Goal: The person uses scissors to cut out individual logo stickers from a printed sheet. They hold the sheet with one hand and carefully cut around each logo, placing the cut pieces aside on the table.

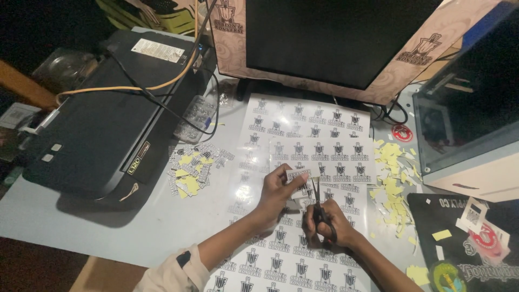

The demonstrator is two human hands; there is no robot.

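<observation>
Left hand (277, 190) pinches a small white printed sticker strip (297, 175) over the sheets; right hand (324, 220) clenches black-handled scissors (318, 201), snipping. A heap of cut stickers (193, 167) lies finished; full glossy white logo sticker sheets (308, 127) remain uncut.

Small printed sticker (298, 176) – pinched upright beside black scissors (319, 208).

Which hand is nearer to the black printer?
Left. The left hand pinches a small sticker piece just right of the black printer. The right hand, working the scissors, sits farther right, away from it.
</observation>
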